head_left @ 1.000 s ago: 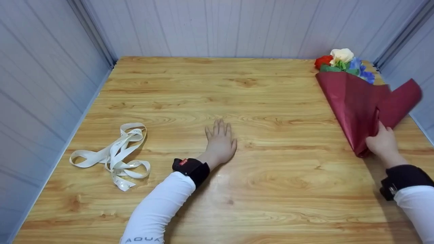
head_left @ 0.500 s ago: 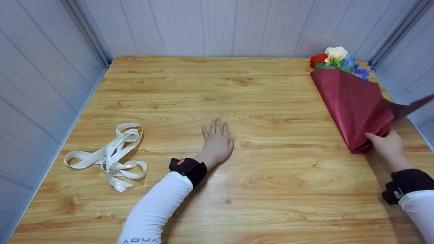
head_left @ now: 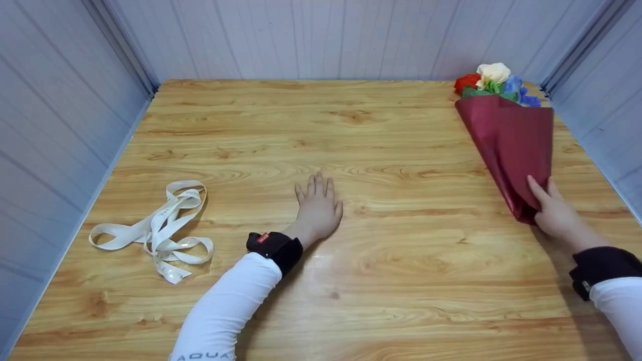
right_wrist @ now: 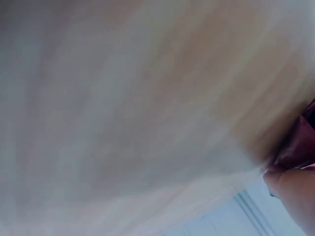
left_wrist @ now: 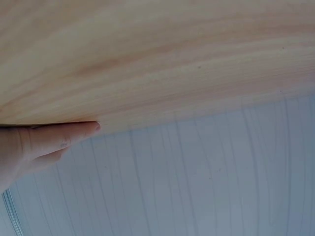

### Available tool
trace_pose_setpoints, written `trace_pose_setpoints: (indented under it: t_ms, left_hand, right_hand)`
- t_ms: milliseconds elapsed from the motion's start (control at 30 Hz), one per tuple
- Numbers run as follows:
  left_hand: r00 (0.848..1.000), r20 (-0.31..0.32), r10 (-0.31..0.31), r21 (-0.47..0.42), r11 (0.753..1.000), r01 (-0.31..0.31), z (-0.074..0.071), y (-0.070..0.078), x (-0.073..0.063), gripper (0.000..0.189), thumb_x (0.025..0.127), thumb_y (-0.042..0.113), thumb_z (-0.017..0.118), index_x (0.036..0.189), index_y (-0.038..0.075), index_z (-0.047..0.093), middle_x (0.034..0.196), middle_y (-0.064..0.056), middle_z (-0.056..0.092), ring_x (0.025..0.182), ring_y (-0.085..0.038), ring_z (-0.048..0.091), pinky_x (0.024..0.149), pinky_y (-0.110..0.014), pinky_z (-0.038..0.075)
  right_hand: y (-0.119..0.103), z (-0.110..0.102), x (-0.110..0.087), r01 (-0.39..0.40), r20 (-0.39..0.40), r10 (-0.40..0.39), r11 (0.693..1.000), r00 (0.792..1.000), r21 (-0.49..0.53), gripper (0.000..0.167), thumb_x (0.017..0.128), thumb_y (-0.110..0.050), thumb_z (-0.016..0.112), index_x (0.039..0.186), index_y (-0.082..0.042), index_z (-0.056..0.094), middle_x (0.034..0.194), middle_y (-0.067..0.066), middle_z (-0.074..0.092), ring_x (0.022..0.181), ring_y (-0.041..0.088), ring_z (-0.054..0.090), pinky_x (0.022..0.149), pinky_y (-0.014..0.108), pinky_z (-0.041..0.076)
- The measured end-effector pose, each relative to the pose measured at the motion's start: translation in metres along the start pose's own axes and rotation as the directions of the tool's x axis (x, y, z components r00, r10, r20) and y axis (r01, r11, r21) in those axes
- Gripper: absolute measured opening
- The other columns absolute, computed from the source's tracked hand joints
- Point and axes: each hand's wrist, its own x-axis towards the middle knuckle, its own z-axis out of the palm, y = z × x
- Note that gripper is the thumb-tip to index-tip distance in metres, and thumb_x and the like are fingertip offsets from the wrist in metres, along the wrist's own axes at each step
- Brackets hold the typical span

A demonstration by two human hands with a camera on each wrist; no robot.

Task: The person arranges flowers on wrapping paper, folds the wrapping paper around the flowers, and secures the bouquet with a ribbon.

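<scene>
In the head view a bouquet point(head_left: 506, 145) lies at the right side of the wooden table, wrapped in dark red paper. Red, cream and blue blooms with green leaves show at its far end. My right hand point(head_left: 559, 218) holds the narrow lower part of the wrapping, the thumb on top of the paper; some fingers are hidden. The right wrist view catches a bit of the red wrapping point(right_wrist: 298, 142) against the thumb. Mid-table, my left hand point(head_left: 318, 213) rests palm down with fingers spread. To its left lies a loosely looped white ribbon point(head_left: 168, 225) with faint lettering.
The wooden table point(head_left: 391, 301) spans the view, bordered by a pale panelled wall point(head_left: 321, 40) at the back and more panels at both sides. The bouquet's blooms reach the table's far right corner.
The loose right flap of red paper, which stuck out to the right, now lies folded over the bouquet's front. My right hand moved with it; my left hand stayed on the table.
</scene>
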Motion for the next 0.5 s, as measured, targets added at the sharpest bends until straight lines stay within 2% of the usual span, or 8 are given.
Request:
trace_pose_setpoints:
  t_ms: [133,200,333,400,433,500]
  left_hand:
    - [1.000,0.002,0.001,0.001,1.000,-0.001,-0.002,0.000,0.000,0.064,0.100,0.038,0.027,0.150,-0.002,0.016,0.156,-0.026,0.006,0.144,-0.042,0.004,0.109,-0.067,0.000]
    - [1.000,0.009,-0.002,0.001,1.000,0.002,-0.001,0.001,-0.001,0.064,0.100,0.038,0.027,0.150,-0.001,0.016,0.156,-0.026,0.005,0.144,-0.042,0.003,0.109,-0.066,0.000]
    - [1.000,0.019,-0.005,0.007,1.000,0.005,0.000,0.002,-0.001,0.064,0.101,0.038,0.027,0.150,-0.001,0.015,0.156,-0.026,0.005,0.144,-0.041,0.003,0.109,-0.066,0.000]
    - [1.000,0.020,0.000,0.010,1.000,0.000,0.000,0.002,-0.001,0.063,0.101,0.038,0.026,0.150,-0.001,0.015,0.156,-0.026,0.006,0.144,-0.041,0.003,0.109,-0.067,0.001]
    - [1.000,0.019,0.005,0.012,1.000,-0.005,0.000,0.002,-0.001,0.063,0.101,0.037,0.026,0.150,-0.001,0.015,0.156,-0.026,0.006,0.144,-0.041,0.003,0.109,-0.067,0.001]
    - [1.000,0.017,0.014,0.013,1.000,-0.014,-0.001,0.002,-0.001,0.063,0.101,0.037,0.026,0.150,-0.002,0.015,0.155,-0.027,0.007,0.144,-0.042,0.004,0.109,-0.067,0.002]
  right_hand:
    - [0.004,0.003,0.005,0.098,0.002,-0.098,0.990,0.995,-0.103,0.086,0.072,0.012,0.041,0.149,0.000,0.007,0.144,0.044,-0.009,0.130,0.065,0.000,0.104,0.071,0.010]
    - [0.007,0.004,0.007,0.150,0.001,-0.151,0.981,0.988,-0.122,0.083,0.071,0.013,0.041,0.148,0.005,0.010,0.145,0.043,-0.002,0.131,0.063,0.002,0.106,0.069,0.008]
    - [0.012,0.003,0.010,0.198,0.040,-0.196,0.979,0.980,-0.048,0.079,0.075,0.014,0.038,0.148,0.005,0.009,0.149,0.037,-0.002,0.134,0.059,-0.001,0.106,0.068,0.006]
    - [0.012,0.001,0.011,0.176,0.030,-0.178,0.983,0.984,0.049,0.075,0.079,0.013,0.038,0.148,0.006,0.008,0.148,0.038,-0.006,0.134,0.059,-0.005,0.105,0.069,0.003]
    - [0.010,0.000,0.012,0.155,-0.007,-0.155,0.984,0.988,0.083,0.072,0.082,0.010,0.039,0.147,0.007,0.010,0.147,0.040,-0.006,0.133,0.060,-0.004,0.105,0.070,0.002]
    - [0.005,-0.003,0.012,0.077,-0.077,-0.064,0.981,0.995,0.178,0.068,0.090,-0.004,0.043,0.147,0.007,0.008,0.147,0.041,-0.009,0.132,0.062,-0.007,0.104,0.071,-0.001]
